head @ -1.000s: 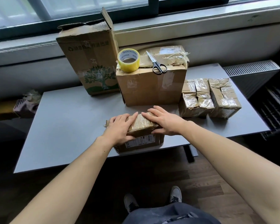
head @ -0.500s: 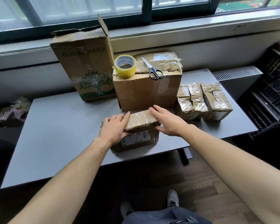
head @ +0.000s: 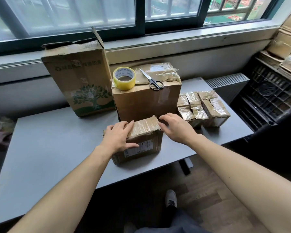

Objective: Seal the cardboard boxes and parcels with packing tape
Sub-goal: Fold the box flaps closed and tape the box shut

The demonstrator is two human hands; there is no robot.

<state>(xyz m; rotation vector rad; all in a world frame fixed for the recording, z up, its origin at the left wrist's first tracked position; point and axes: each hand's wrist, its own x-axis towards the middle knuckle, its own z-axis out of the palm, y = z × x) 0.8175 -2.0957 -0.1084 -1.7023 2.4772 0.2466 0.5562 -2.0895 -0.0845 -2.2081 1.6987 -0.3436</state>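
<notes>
A small taped cardboard parcel with a shipping label lies at the near middle of the grey table. My left hand rests flat on its left top, thumb down over the front face. My right hand sits at the parcel's right edge, fingers spread, touching the top corner. Behind it stands a medium cardboard box; a yellow roll of packing tape and black-handled scissors lie on its top.
A tall open box with a green tree print stands at the back left. Several small taped parcels sit at the right of the table. A black crate and stacked cardboard are off the table's right end.
My right hand has slid off the parcel's top to its right edge. The left hand stays pressed on the left side. The camera has tilted up a little.
</notes>
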